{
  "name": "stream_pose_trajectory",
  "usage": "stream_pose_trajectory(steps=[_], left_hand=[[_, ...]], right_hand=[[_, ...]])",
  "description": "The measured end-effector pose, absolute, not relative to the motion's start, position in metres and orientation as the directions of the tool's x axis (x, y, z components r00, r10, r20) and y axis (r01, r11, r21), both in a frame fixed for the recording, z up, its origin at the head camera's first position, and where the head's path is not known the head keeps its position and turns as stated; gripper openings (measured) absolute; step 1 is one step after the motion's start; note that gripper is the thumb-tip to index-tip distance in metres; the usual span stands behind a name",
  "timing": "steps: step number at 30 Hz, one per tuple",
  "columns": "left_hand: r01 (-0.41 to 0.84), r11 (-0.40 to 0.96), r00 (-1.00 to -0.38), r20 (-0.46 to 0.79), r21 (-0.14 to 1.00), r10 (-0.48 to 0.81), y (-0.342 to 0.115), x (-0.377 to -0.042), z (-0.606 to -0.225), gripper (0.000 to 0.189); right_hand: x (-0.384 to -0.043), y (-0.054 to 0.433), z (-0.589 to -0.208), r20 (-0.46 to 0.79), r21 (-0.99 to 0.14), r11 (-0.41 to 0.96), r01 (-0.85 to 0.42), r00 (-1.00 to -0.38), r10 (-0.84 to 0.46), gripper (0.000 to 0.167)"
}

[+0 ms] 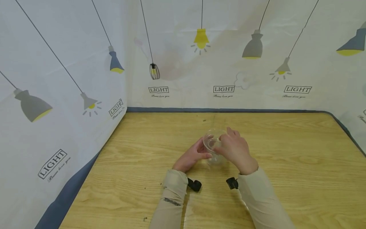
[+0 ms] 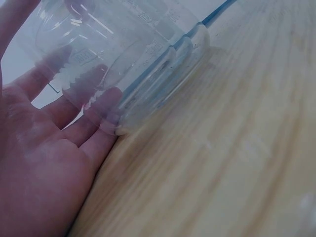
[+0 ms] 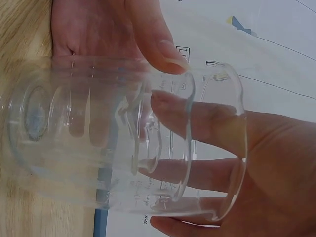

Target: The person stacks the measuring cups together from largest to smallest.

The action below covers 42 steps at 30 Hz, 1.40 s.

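Note:
Clear glass beakers of different sizes sit nested one inside another, upright on the table. My left hand grips the largest beaker from the left, thumb on the near side and fingers round its wall. In the left wrist view those fingers show through the glass near the base. From above, my right hand reaches over the rim. In the right wrist view its thumb and a finger are inside, pinching the rim of a small inner beaker; other fingers lie along the outer side.
A wood-grain table lies under the hands. A white curtain printed with lamps borders it at the back and sides. Black wrist mounts sit on both sleeves, close to the tabletop.

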<state>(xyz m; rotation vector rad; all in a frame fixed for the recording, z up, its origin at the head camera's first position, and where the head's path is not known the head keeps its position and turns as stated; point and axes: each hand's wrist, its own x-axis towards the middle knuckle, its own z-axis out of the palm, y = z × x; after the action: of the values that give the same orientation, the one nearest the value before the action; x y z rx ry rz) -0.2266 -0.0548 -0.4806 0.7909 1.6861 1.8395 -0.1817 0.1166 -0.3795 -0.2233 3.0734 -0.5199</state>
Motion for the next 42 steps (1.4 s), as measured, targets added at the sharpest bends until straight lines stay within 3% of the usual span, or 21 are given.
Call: stream_pose_trajectory(steps=[25,42], left_hand=[[-0.007,-0.085,-0.699,0.056,0.996,0.713,-0.0558,-0.2264,-0.48,0.066],[0.005,-0.085,-0.701,0.064,0.996,0.711,-0.055,-0.2264,-0.4783,0.066]], right_hand=[[-0.1852,0.1128,-0.3781,-0.029,-0.329,0.935,-0.128,-0.989,-0.146,0.018],[-0.1868,0.1109,-0.3767,-0.055,-0.273,0.954,-0.123,-0.988,-0.144,0.027]])
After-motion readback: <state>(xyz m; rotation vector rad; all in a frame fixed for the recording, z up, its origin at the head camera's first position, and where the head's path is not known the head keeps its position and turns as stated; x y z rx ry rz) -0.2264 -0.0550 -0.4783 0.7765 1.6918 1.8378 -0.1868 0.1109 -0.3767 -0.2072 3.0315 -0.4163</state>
